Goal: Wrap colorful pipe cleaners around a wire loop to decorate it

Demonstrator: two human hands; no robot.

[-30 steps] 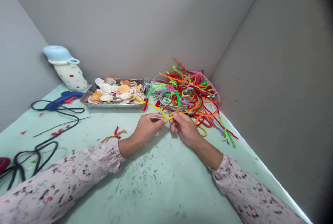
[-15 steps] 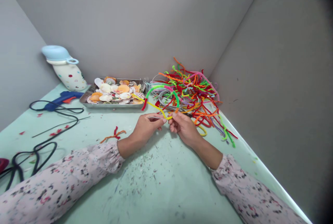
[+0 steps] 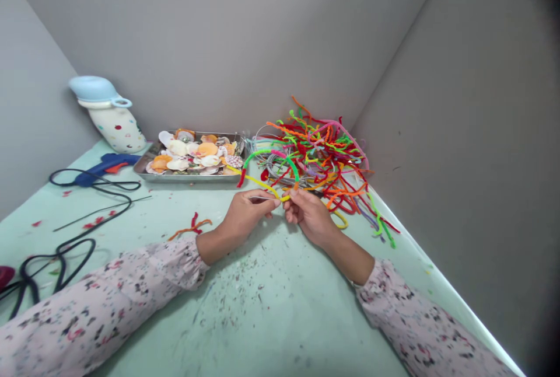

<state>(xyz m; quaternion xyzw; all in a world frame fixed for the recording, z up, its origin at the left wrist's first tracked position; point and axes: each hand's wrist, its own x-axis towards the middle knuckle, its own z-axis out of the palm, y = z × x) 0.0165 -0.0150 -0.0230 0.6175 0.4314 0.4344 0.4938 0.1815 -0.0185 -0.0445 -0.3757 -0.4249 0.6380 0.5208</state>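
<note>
Between my hands is a curved wire wrapped in green, pink, red and orange pipe cleaner (image 3: 292, 163), arching up and over to the left. A yellow pipe cleaner (image 3: 258, 179) runs from its lower end, its loose tail pointing left toward the shells. My left hand (image 3: 249, 213) is closed in a pinch on a thin pale bare stretch of the wire. Close beside it, my right hand (image 3: 308, 213) pinches the wrapped part where yellow meets orange. The fingertips of the two hands are slightly apart.
A metal tray (image 3: 192, 178) of seashells stands at the back, beside a tangled pile of pipe cleaners (image 3: 324, 149) and coiled wire. At left are a blue glue gun (image 3: 98, 170), its black cord (image 3: 70, 243) and a bottle (image 3: 116, 126). Pipe-cleaner scraps (image 3: 192, 227) lie nearby.
The yellow tail has swung down slightly and the wrapped arch has dipped a little. Both hands keep their pinch in nearly the same place.
</note>
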